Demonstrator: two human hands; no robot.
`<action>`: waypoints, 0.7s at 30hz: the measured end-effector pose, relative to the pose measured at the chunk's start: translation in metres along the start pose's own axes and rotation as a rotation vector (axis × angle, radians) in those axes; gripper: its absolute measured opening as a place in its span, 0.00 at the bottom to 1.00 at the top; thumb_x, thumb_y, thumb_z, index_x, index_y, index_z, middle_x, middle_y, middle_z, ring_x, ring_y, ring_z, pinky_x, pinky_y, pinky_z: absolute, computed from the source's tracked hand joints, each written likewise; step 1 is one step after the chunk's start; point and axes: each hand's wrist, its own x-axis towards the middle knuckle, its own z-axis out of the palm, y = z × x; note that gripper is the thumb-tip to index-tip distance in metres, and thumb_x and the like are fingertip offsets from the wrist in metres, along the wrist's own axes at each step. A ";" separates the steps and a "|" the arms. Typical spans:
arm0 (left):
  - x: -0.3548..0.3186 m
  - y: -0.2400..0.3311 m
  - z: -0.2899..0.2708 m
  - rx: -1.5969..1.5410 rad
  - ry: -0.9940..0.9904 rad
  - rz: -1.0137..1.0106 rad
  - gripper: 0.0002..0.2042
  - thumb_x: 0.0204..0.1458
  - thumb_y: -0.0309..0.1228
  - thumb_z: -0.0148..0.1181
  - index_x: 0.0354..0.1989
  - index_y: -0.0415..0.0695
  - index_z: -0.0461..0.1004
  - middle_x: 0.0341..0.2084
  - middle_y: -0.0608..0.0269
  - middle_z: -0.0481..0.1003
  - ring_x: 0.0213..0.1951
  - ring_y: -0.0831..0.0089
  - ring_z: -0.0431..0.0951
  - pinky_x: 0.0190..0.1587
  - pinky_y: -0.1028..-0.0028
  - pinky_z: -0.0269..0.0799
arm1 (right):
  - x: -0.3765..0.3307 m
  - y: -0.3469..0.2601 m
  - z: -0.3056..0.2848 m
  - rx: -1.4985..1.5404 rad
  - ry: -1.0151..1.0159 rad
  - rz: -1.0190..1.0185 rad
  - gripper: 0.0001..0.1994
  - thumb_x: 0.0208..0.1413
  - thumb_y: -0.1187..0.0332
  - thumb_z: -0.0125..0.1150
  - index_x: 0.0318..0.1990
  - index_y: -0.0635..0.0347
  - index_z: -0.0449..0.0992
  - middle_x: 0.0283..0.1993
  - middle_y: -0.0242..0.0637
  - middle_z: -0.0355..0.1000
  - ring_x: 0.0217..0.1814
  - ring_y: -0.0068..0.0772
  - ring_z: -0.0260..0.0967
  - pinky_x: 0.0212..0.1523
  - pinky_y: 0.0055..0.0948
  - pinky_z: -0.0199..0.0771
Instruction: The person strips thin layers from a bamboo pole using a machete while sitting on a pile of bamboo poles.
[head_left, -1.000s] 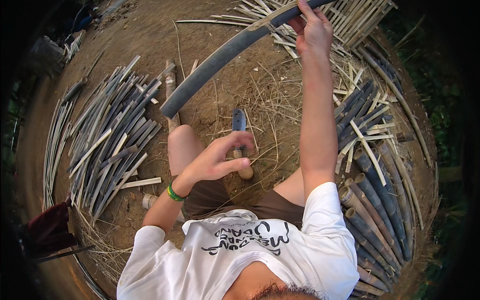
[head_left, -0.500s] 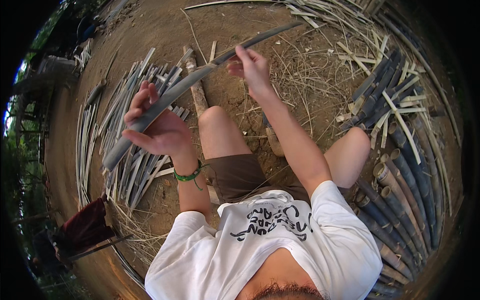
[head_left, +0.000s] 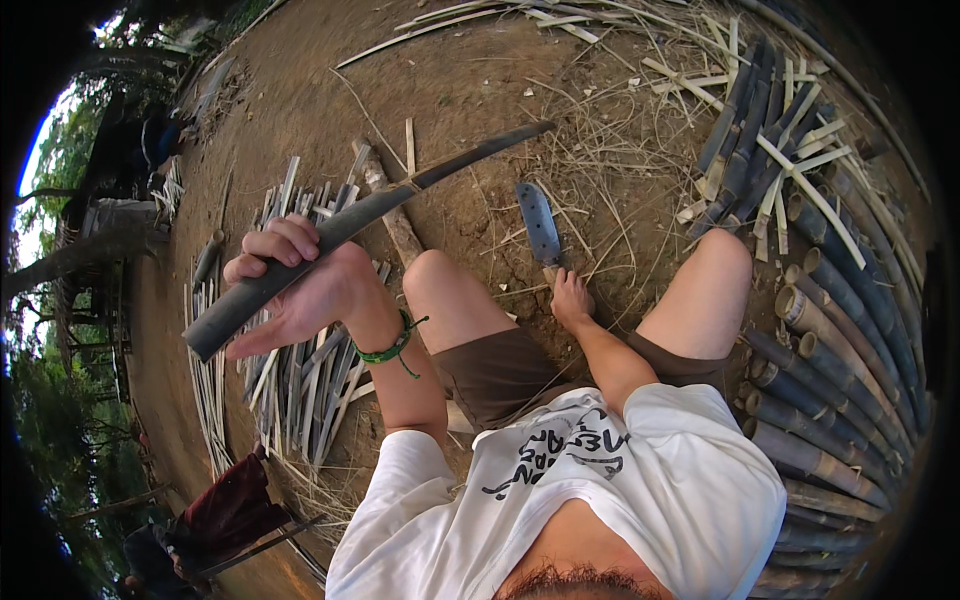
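Observation:
A long dark half-split bamboo piece (head_left: 375, 207) slants up to the right across the view. My left hand (head_left: 300, 285) grips it near its wide lower end, fingers curled over the top edge and thumb stretched along below. The far tip is thin and hangs free in the air. Between my knees, my right hand (head_left: 570, 298) is closed on the handle of a machete (head_left: 539, 222). Its broad grey blade points away from me, low over the dirt, and has small dark spots along it.
Thin split bamboo strips (head_left: 305, 375) are heaped at the left, beside a short log (head_left: 392, 215). Cut bamboo poles (head_left: 815, 375) lie stacked at the right, with dark split pieces (head_left: 752, 140) beyond. A dark red cloth (head_left: 228, 510) hangs at lower left.
My right hand has let go of the bamboo and dropped between my knees onto the machete handle. The left hand still holds the bamboo, now lower, its tip further left.

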 end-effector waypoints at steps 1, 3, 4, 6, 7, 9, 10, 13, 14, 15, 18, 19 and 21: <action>0.002 -0.002 0.008 -0.013 0.007 -0.006 0.40 0.50 0.77 0.29 0.26 0.46 0.64 0.12 0.65 0.57 0.13 0.76 0.56 0.17 0.78 0.54 | 0.003 0.001 -0.005 -0.005 0.023 0.000 0.40 0.53 0.64 0.66 0.68 0.63 0.50 0.63 0.57 0.57 0.64 0.56 0.60 0.61 0.47 0.64; 0.010 -0.002 0.006 -0.002 -0.050 -0.017 0.41 0.51 0.76 0.27 0.26 0.45 0.66 0.13 0.64 0.59 0.14 0.74 0.58 0.17 0.76 0.58 | 0.003 -0.017 -0.025 0.016 -0.105 -0.036 0.41 0.52 0.65 0.65 0.69 0.64 0.48 0.64 0.60 0.58 0.64 0.57 0.60 0.62 0.47 0.65; 0.015 -0.004 0.005 0.034 -0.066 -0.012 0.40 0.52 0.75 0.27 0.26 0.45 0.66 0.13 0.63 0.60 0.15 0.74 0.60 0.18 0.76 0.59 | 0.000 -0.027 -0.036 0.023 -0.170 -0.051 0.41 0.51 0.66 0.65 0.69 0.64 0.48 0.64 0.61 0.58 0.65 0.57 0.60 0.62 0.47 0.65; 0.026 -0.012 0.016 0.080 -0.100 -0.002 0.39 0.53 0.74 0.27 0.26 0.45 0.66 0.14 0.62 0.63 0.16 0.73 0.62 0.18 0.76 0.60 | -0.003 -0.034 -0.051 0.113 -0.020 0.035 0.36 0.52 0.62 0.63 0.65 0.67 0.56 0.59 0.62 0.63 0.60 0.56 0.65 0.58 0.46 0.68; 0.033 -0.017 0.019 0.089 -0.122 0.014 0.37 0.55 0.71 0.30 0.25 0.45 0.66 0.14 0.60 0.66 0.18 0.71 0.68 0.20 0.73 0.67 | -0.005 -0.036 -0.058 0.158 0.055 0.076 0.34 0.52 0.60 0.63 0.63 0.68 0.61 0.57 0.63 0.66 0.58 0.56 0.67 0.56 0.46 0.69; 0.043 -0.030 0.031 0.132 -0.068 -0.007 0.35 0.55 0.70 0.31 0.25 0.46 0.65 0.14 0.60 0.66 0.19 0.70 0.69 0.20 0.72 0.69 | 0.000 -0.037 -0.085 0.484 -0.079 0.131 0.31 0.49 0.59 0.64 0.58 0.69 0.66 0.49 0.61 0.71 0.50 0.55 0.71 0.50 0.47 0.71; 0.046 -0.038 0.047 0.135 -0.035 -0.026 0.35 0.55 0.70 0.32 0.25 0.46 0.65 0.14 0.59 0.66 0.19 0.69 0.70 0.20 0.71 0.70 | 0.005 -0.028 -0.103 0.643 -0.128 0.171 0.30 0.48 0.58 0.64 0.55 0.70 0.69 0.44 0.61 0.73 0.46 0.54 0.73 0.46 0.47 0.73; 0.058 -0.047 0.065 0.171 -0.132 -0.111 0.34 0.53 0.71 0.33 0.25 0.48 0.65 0.10 0.61 0.64 0.13 0.69 0.68 0.15 0.74 0.68 | -0.001 -0.026 -0.111 1.027 0.002 0.171 0.30 0.56 0.40 0.54 0.34 0.66 0.74 0.23 0.43 0.72 0.27 0.40 0.74 0.28 0.42 0.70; 0.063 -0.048 0.062 0.188 -0.180 -0.134 0.34 0.52 0.71 0.33 0.25 0.49 0.65 0.09 0.61 0.63 0.12 0.69 0.67 0.13 0.75 0.67 | -0.015 -0.037 -0.126 1.203 0.023 0.206 0.30 0.58 0.39 0.53 0.32 0.65 0.73 0.20 0.40 0.70 0.24 0.37 0.72 0.26 0.40 0.69; 0.068 -0.047 0.061 0.105 -0.260 -0.170 0.35 0.50 0.72 0.33 0.26 0.49 0.68 0.08 0.62 0.62 0.10 0.71 0.65 0.13 0.77 0.65 | -0.028 -0.046 -0.146 1.255 0.106 0.090 0.30 0.59 0.39 0.52 0.31 0.65 0.72 0.20 0.38 0.69 0.23 0.34 0.71 0.24 0.39 0.68; 0.067 -0.036 0.075 -0.009 -0.507 -0.217 0.38 0.48 0.73 0.36 0.25 0.48 0.77 0.09 0.63 0.62 0.11 0.71 0.64 0.16 0.76 0.62 | -0.066 -0.081 -0.209 1.332 0.250 -0.237 0.27 0.62 0.42 0.51 0.31 0.64 0.70 0.19 0.35 0.67 0.20 0.30 0.69 0.21 0.36 0.65; 0.069 -0.038 0.072 -0.070 -0.611 -0.240 0.39 0.46 0.74 0.36 0.27 0.46 0.78 0.09 0.63 0.62 0.11 0.70 0.64 0.16 0.75 0.63 | -0.073 -0.089 -0.227 1.309 0.245 -0.324 0.26 0.62 0.44 0.53 0.33 0.64 0.71 0.19 0.37 0.68 0.20 0.32 0.69 0.22 0.37 0.65; 0.064 -0.042 0.073 -0.098 -0.603 -0.232 0.41 0.47 0.75 0.33 0.27 0.45 0.75 0.08 0.62 0.61 0.09 0.71 0.63 0.14 0.76 0.62 | -0.084 -0.102 -0.264 1.241 0.308 -0.505 0.24 0.61 0.47 0.55 0.37 0.64 0.71 0.20 0.37 0.67 0.20 0.33 0.69 0.22 0.35 0.64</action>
